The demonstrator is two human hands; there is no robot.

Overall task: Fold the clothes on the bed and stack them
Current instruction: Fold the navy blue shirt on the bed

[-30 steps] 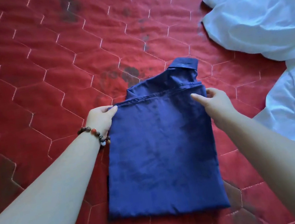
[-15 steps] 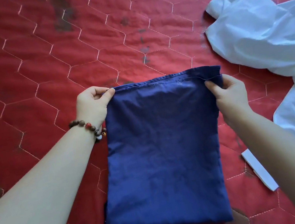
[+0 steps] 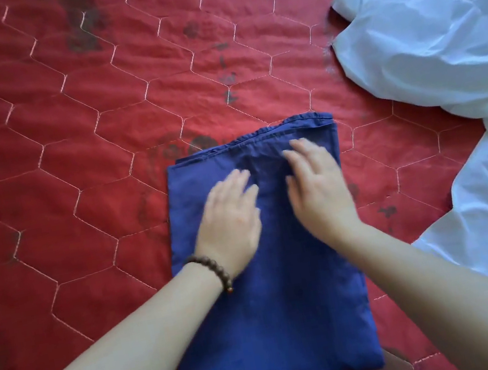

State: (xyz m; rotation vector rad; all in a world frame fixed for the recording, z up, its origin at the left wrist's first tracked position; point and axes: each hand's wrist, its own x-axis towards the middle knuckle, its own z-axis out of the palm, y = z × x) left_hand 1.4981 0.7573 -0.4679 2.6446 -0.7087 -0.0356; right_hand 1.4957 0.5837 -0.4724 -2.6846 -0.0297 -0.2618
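Blue garment (image 3: 265, 295) folded to flat rectangle, lower centre of frame, on red quilted bed (image 3: 54, 169). Left hand (image 3: 230, 216) and right hand (image 3: 318, 191) flat on it, fingers straight, gripping nothing. Risk: thin smooth cloth slides, hem skews. White shirt (image 3: 442, 58) crumpled upper right, unfolded.

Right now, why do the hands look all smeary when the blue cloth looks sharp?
In the head view, the left hand and right hand are blurred, most at the fingers, which suggests motion; the folded blue garment beneath them and the stitching on the red quilt stay fairly crisp. The white shirt looks pale and bright, with soft shadows in its folds.
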